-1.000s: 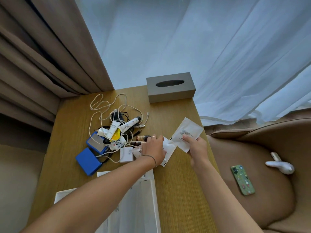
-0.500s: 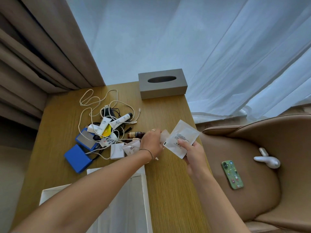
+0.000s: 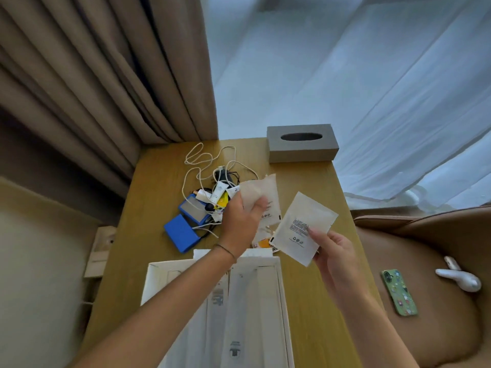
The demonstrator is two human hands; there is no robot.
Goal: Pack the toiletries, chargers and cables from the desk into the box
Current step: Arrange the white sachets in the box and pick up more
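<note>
My left hand holds a white sachet lifted above the wooden desk. My right hand pinches a second white sachet with printed text, raised just right of the first. Behind my left hand lies a pile: white cables, small tubes, a black charger and two blue boxes. The open white box sits at the desk's near edge, under my left forearm. Small packets lie between the hands.
A grey tissue box stands at the desk's far right corner. Brown curtains hang at left, white sheer curtains behind. A tan chair at right carries a green phone and a white object.
Both hands rose off the desk and drew apart, each carrying a sachet. The camera view shifted, so the desk now appears further right and the box shows more.
</note>
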